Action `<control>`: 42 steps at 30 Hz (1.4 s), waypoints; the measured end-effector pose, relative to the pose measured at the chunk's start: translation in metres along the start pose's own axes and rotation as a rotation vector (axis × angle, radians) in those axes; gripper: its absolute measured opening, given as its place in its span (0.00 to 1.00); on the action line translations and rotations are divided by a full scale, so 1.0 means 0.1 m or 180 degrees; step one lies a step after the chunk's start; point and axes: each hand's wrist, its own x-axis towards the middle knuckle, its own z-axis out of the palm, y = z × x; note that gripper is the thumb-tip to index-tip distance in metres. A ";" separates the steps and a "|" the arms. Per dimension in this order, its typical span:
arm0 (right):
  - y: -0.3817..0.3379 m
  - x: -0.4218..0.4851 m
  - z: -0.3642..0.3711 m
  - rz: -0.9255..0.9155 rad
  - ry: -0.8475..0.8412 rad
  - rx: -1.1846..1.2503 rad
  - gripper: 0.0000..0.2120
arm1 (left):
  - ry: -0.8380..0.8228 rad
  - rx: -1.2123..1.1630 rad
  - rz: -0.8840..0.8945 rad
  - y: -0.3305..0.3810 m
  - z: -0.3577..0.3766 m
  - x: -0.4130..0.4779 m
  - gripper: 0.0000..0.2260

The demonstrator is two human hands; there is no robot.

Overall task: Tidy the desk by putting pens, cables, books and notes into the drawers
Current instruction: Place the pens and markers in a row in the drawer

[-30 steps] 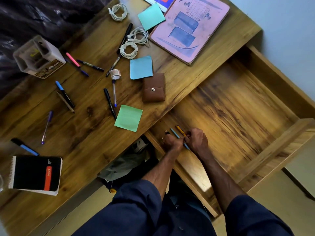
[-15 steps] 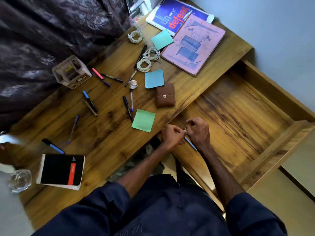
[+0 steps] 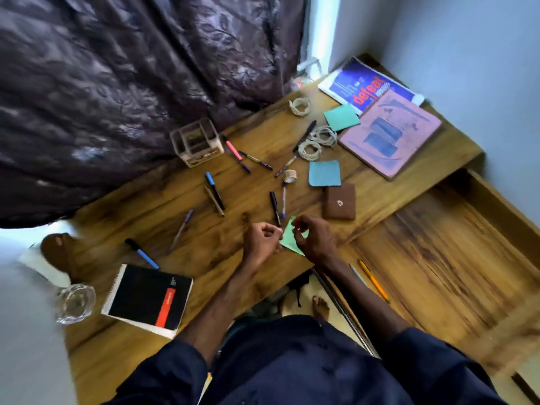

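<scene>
My left hand point(image 3: 261, 238) hovers over the desk's front edge, fingers curled in, holding nothing. My right hand point(image 3: 313, 239) is beside it with bent fingers slightly apart, just over the green sticky note point(image 3: 287, 242), which lies between both hands. A black pen point(image 3: 274, 203) and a blue-tipped pen point(image 3: 283, 200) lie just beyond. Several more pens point(image 3: 214, 194) are scattered across the desk point(image 3: 163, 217). An orange pencil point(image 3: 374, 281) lies in the open drawer point(image 3: 444, 258) at the right. White cable coils point(image 3: 317, 141) lie further back.
A brown wallet point(image 3: 339, 201), blue notes point(image 3: 325, 173), a teal note point(image 3: 341, 117), a pink book point(image 3: 390, 133) and a blue book point(image 3: 362, 86) sit at the back right. A black notepad point(image 3: 147, 299), a glass point(image 3: 75, 302) and a pen holder point(image 3: 196, 141) are on the left. Dark curtain behind.
Both hands have left the drawer and moved up-left over the desk edge to the green note. The pens they handled stay in the drawer. The view has tilted away from the drawer.
</scene>
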 end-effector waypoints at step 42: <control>-0.21 -0.22 -0.60 0.1094 0.0520 -0.0059 0.08 | 0.0146 0.1922 0.0028 0.53 0.30 1.34 0.22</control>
